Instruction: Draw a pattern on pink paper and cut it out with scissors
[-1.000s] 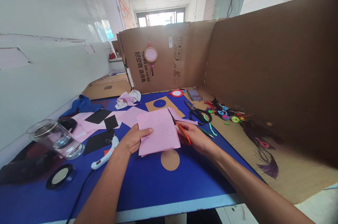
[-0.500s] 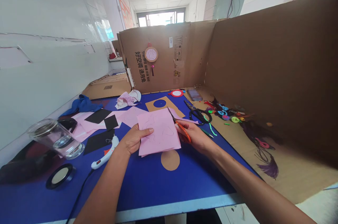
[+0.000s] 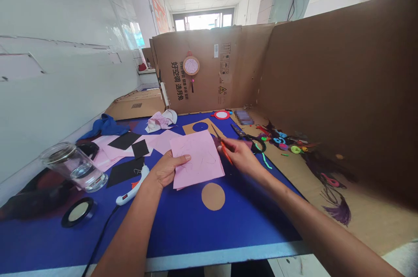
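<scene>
My left hand (image 3: 166, 170) grips a stack of pink paper sheets (image 3: 197, 159) by its lower left side, above the blue tabletop (image 3: 183, 233). Faint dark drawn lines mark the top sheet. My right hand (image 3: 240, 155) holds small orange-handled scissors (image 3: 224, 148), with the thin blades pointing up and away from me. The blades sit just beyond the paper's right edge and do not appear to cut it. A tan cardboard circle (image 3: 213, 196) lies on the table below the stack.
Left of my hands are a white glue gun (image 3: 132, 185), a glass jar (image 3: 75, 167), black paper pieces (image 3: 124, 173), loose pink sheets (image 3: 156, 142) and a black tape roll (image 3: 78, 212). Black-handled scissors (image 3: 251, 140) and colourful craft pieces (image 3: 281, 140) lie right, before cardboard walls (image 3: 336, 72).
My right hand has moved right with the scissors, whose blades have left the paper's edge. The stack sits a little flatter in my left hand, and the whole view has shifted slightly.
</scene>
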### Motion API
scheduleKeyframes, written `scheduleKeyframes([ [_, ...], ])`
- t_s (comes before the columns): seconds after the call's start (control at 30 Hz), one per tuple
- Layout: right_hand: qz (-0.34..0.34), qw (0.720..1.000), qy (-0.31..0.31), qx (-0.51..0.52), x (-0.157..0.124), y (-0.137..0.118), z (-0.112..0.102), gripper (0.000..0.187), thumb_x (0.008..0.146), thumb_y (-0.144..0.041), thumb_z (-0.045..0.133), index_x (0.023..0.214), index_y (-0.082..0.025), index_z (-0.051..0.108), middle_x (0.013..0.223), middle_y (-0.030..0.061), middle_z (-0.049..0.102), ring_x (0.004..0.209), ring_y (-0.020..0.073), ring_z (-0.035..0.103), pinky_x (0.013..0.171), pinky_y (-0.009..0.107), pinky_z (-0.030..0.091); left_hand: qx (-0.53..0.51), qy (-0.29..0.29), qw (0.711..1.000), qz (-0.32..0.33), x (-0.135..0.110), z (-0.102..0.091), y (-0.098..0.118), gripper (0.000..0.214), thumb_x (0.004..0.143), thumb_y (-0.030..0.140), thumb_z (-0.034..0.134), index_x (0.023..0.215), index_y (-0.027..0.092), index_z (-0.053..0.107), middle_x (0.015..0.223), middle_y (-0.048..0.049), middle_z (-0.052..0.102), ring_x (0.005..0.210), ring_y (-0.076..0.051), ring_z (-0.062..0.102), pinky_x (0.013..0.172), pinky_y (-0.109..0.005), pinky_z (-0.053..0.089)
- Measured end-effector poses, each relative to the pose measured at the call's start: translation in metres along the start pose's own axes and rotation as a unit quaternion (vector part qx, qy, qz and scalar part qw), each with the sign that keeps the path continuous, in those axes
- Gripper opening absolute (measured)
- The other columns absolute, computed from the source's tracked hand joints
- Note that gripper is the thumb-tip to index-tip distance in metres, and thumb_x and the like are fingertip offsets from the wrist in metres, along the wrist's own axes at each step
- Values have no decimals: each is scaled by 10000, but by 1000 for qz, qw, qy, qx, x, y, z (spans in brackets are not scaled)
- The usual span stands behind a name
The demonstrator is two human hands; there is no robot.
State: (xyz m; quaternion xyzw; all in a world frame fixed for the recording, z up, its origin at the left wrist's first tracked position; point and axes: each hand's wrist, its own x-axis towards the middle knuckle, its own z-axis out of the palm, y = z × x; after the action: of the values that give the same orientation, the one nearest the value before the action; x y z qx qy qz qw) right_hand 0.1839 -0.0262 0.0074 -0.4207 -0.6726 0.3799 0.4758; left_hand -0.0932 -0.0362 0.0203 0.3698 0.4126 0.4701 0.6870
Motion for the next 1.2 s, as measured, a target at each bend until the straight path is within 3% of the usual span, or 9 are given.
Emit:
scheduleKeyframes([
  [0.17, -74, 939, 107, -318, 51, 6, -45, 306, 1028, -246, 566, 1261, -210, 762, 1131, 122, 775, 1015, 292, 650, 863, 373, 462, -15, 52, 997, 58, 8, -4, -3, 652, 574, 135, 1048, 1173, 109, 794, 1124, -195, 858, 1048, -396, 834, 992, -535, 674],
  [0.23, -20, 900, 102, -424, 70, 12, -65, 256, 1015, -194, 608, 1215, -209, 767, 1152, 141, 780, 1011, 282, 663, 853, 359, 447, -8, 68, 995, 78, 10, -5, -5, 657, 575, 166, 1057, 1175, 112, 794, 1136, -189, 857, 1068, -391, 829, 1008, -531, 666],
  [0.37, 67, 875, 106, -467, 90, 32, -89, 136, 919, -60, 707, 959, -166, 784, 874, 163, 757, 842, 262, 660, 768, 385, 403, 7, 75, 993, 92, 11, -5, -8, 703, 580, 201, 1062, 1225, 117, 795, 1175, -184, 852, 1083, -374, 823, 1018, -514, 655],
  [0.57, 118, 868, 88, -475, 92, 49, -102, 224, 821, 38, 744, 712, -158, 742, 831, 213, 740, 892, 344, 712, 826, 464, 437, 18, 69, 993, 91, 8, 0, -8, 643, 611, 226, 1046, 1199, 121, 808, 1203, -186, 847, 1103, -383, 813, 1020, -525, 648],
  [0.67, 109, 878, 96, -456, 89, 40, -96, 194, 837, -24, 784, 710, -169, 759, 898, 232, 752, 991, 389, 719, 887, 495, 457, 20, 68, 993, 89, 6, 2, -8, 625, 607, 234, 1050, 1175, 122, 814, 1196, -184, 848, 1135, -389, 804, 1044, -526, 634],
  [0.77, 71, 900, 91, -420, 76, 21, -72, 112, 949, -171, 741, 1001, -185, 839, 1073, 209, 789, 1047, 369, 718, 882, 469, 484, 28, 70, 993, 87, 4, 4, -7, 625, 600, 257, 1056, 1165, 130, 821, 1175, -175, 854, 1140, -400, 802, 1023, -533, 641],
  [0.87, 45, 965, 24, -256, 48, -1, -35, 344, 1046, -489, 658, 1183, -219, 820, 988, 112, 812, 861, 267, 739, 734, 366, 514, 35, 64, 994, 83, 4, 7, -8, 627, 592, 273, 1061, 1157, 138, 827, 1185, -175, 853, 1158, -413, 794, 1008, -535, 643],
  [1.0, 40, 994, 18, -103, 13, -15, 1, 424, 887, -580, 794, 1104, -216, 794, 799, 46, 746, 718, 223, 663, 660, 346, 476, 37, 48, 994, 89, 5, 11, -14, 664, 581, 286, 1061, 1180, 129, 823, 1187, -187, 850, 1162, -421, 789, 1020, -537, 631],
  [1.2, 68, 996, 60, 16, 4, 9, 9, 347, 776, -521, 851, 912, -235, 710, 808, 30, 716, 731, 209, 621, 693, 355, 492, 63, 60, 992, 93, 10, 13, -24, 569, 637, 250, 1019, 1156, 123, 825, 1159, -185, 853, 1102, -404, 804, 1000, -535, 634],
])
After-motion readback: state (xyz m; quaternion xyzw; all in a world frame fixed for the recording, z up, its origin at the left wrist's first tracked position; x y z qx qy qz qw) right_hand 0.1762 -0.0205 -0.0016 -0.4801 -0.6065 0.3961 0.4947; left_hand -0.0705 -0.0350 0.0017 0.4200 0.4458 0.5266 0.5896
